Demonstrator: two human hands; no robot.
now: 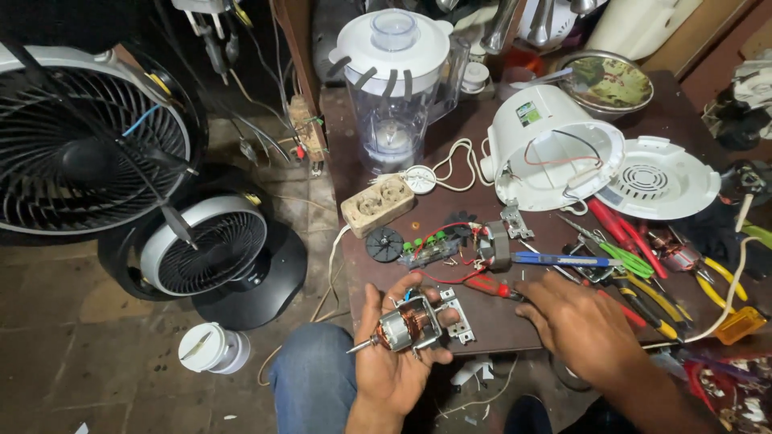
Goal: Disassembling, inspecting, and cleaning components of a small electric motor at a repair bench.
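Observation:
My left hand (392, 363) lies palm up at the table's front edge and holds a small electric motor (408, 325) with copper windings and a metal bracket; its shaft points left. My right hand (581, 324) rests palm down on the table, its fingers over the red handle of a screwdriver (487, 284); whether it grips the handle I cannot tell. Just beyond the motor lie a small circuit board (429, 251) with green parts and red wires, and a black toothed disc (384, 244).
On the dark table (482, 317) stand a blender jug (393, 84), an opened white appliance shell (553, 149) with its base plate (658, 178), a beige socket block (377, 206), and several pliers and screwdrivers (635, 265). Two fans (84, 149) sit on the floor at left.

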